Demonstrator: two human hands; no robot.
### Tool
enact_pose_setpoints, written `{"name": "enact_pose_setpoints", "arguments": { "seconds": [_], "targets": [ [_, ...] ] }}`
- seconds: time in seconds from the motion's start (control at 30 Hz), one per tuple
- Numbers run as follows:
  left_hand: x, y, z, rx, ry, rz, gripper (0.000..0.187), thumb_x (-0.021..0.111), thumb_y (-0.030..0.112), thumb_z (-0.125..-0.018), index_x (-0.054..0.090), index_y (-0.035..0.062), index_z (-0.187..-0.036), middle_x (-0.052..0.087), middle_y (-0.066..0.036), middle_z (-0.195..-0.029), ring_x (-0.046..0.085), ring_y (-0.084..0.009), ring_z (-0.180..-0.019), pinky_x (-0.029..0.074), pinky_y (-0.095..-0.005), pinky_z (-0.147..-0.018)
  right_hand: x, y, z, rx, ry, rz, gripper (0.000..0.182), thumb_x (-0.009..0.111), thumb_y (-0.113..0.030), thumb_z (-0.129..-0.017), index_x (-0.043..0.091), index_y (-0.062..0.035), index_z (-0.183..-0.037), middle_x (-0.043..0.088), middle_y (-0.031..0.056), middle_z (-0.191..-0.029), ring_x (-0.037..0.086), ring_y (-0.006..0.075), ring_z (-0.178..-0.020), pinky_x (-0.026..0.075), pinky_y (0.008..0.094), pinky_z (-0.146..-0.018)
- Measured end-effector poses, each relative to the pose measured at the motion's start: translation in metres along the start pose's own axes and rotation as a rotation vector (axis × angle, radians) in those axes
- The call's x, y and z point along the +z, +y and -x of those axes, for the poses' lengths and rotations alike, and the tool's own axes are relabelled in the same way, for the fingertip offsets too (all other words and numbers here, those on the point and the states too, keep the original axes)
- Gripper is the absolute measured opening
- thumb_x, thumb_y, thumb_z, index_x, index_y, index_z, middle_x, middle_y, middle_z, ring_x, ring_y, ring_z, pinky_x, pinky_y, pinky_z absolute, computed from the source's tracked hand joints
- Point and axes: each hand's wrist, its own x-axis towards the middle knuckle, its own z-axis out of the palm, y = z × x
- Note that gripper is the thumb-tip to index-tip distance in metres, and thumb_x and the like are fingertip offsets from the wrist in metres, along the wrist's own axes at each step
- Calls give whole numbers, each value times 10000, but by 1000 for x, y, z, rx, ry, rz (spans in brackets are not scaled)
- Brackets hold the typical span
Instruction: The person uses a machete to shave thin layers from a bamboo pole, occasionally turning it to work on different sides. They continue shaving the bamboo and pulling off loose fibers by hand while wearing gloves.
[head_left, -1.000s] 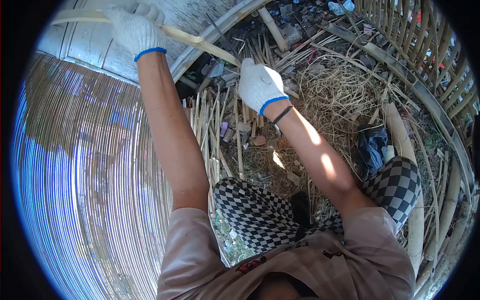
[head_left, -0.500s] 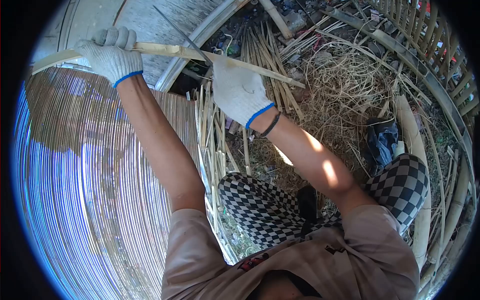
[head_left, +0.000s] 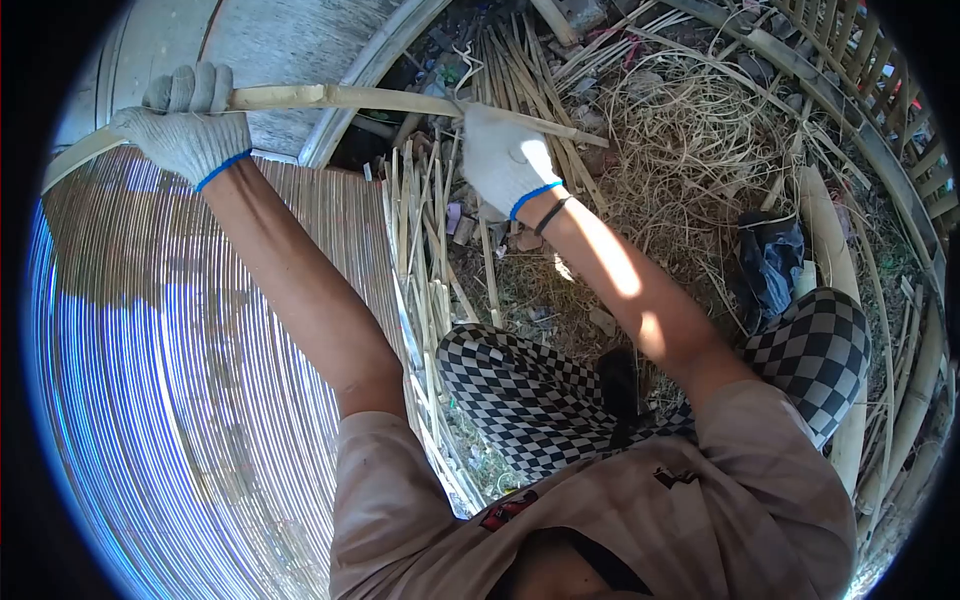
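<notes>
At far left, your left hand (head_left: 185, 130), gloved, was clenched around the bamboo strip (head_left: 340, 97), above the woven slat mat (head_left: 200, 350). The strip ran level from that fist to your right hand (head_left: 505, 160), also gloved, which closed on its other portion; whether a blade sat in that fist could not be told. Best practice here, judged: keep both grips firm and the strip straight between them. Beyond the right fist the strip's tip extended over loose bamboo shavings (head_left: 690, 150).

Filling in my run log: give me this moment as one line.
left hand: gripping bamboo strip | right hand: gripping same strip | mat: beneath left arm
</notes>
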Motion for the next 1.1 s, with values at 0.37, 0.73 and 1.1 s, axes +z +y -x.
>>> {"name": "enact_pose_setpoints", "arguments": {
  "seconds": [0.37, 0.73, 1.1],
  "targets": [
    [-21, 6, 11, 3, 56, 22, 722, 105, 792, -985, 231, 211, -574, 196, 39, -477, 117, -102, -433, 142, -261, -391, 7, -5, 13, -22, -62, 158, 258, 578, -131, -956, 589, 65, -1123, 701, 165, -770, 739, 325, -740, 571, 463, -599],
    [-55, 10, 1, -65, -189, 208, 735, 111, 826, -959, 232, 215, -567, 188, 41, -479, 121, -111, -437, 161, -256, -403, 15, 5, 11, -142, 6, 147, 282, 550, -117, -973, 535, 20, -1220, 691, 172, -711, 713, 346, -640, 546, 465, -534],
    [-56, 6, 2, -27, -24, 77, 710, 146, 783, -990, 249, 226, -562, 212, 45, -466, 145, -96, -412, 187, -254, -385, 11, 12, 13, -97, -99, 222, 276, 572, -111, -919, 526, 57, -1134, 717, 250, -808, 730, 424, -740, 562, 517, -623]
  ]
}}
